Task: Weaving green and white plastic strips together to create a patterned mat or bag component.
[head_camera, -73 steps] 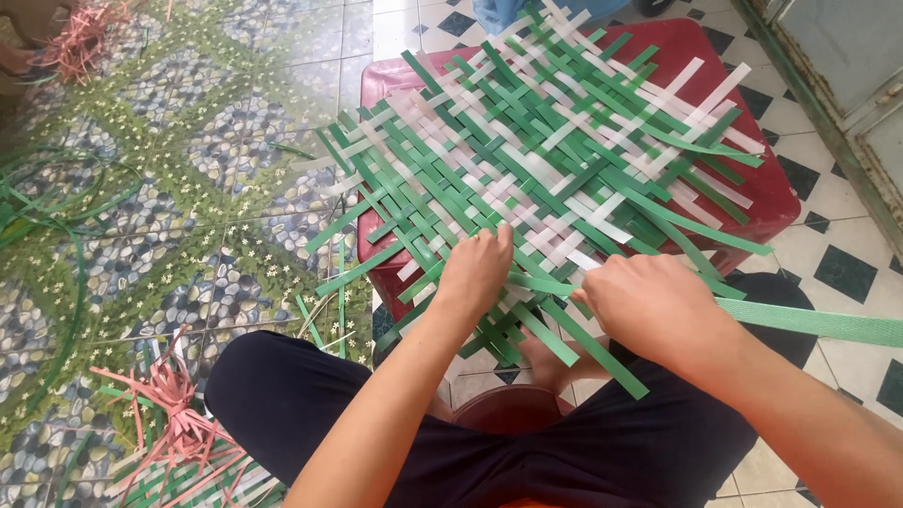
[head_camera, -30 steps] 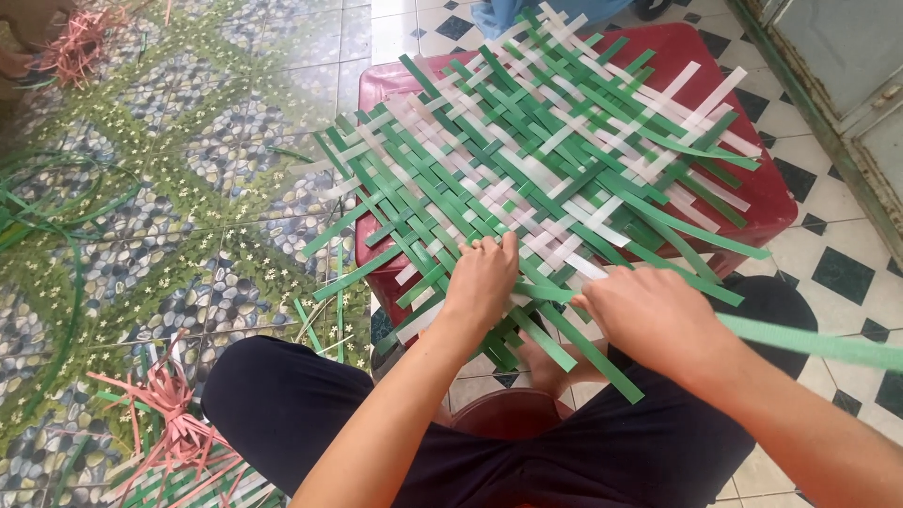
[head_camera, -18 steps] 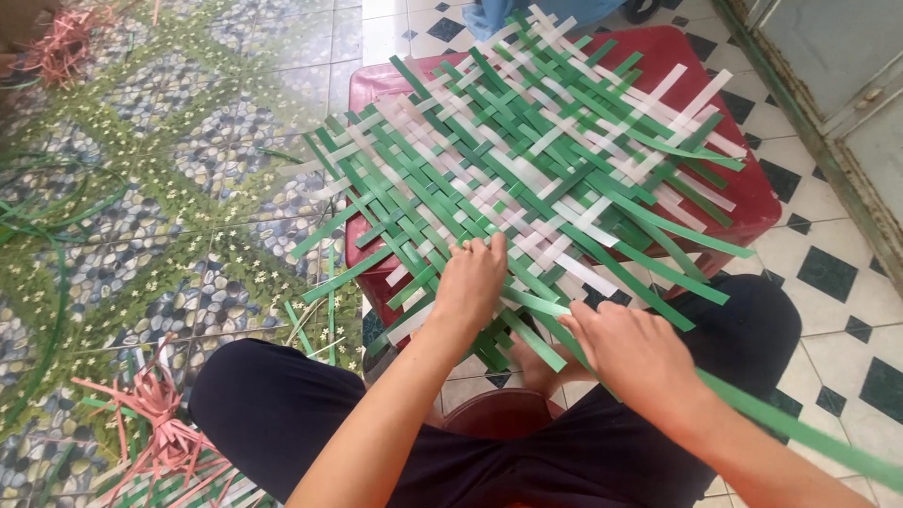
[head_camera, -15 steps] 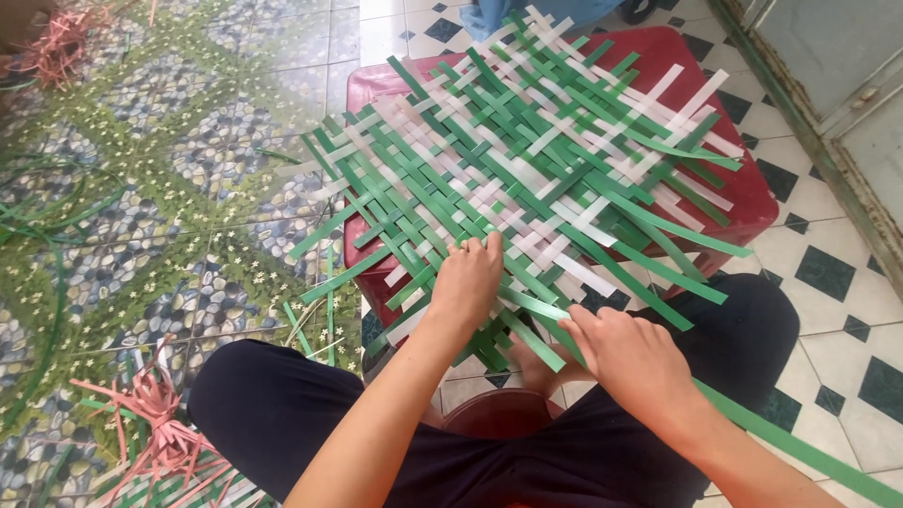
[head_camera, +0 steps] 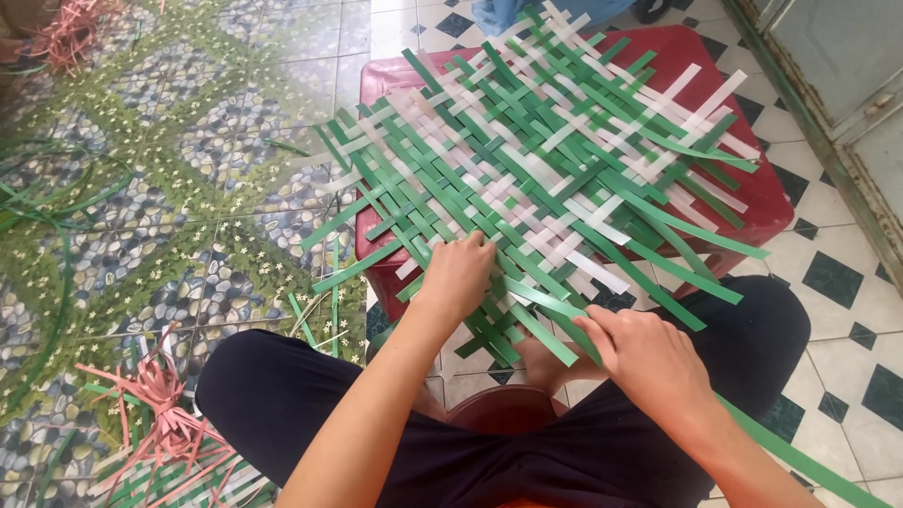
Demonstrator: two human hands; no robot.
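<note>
Floor, left: glossy tiles [head_camera: 169, 188] printed with grey-blue pebbles, green grass strips and small white flowers.
Floor, right: white tiles with dark green diamond insets [head_camera: 832, 282], laid diagonally.
Furniture: a red plastic stool [head_camera: 752, 193], standing where the two tile patterns meet.
Door: a grey-blue metal door [head_camera: 847, 66] with a worn frame along the right edge.
Scraps: loose pink strips [head_camera: 160, 428] near the lower left corner of the floor, more pink ones [head_camera: 71, 33] at the top left, green strips [head_camera: 56, 202] curling at the left edge.
Light: soft daylight, with reflections on the pebble tiles.

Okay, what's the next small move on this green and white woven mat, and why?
Probably slide the green strip pinched by the right hand snug into the weave, since the left hand already presses the mat flat on the red stool and that strip's end sits loose.
</note>
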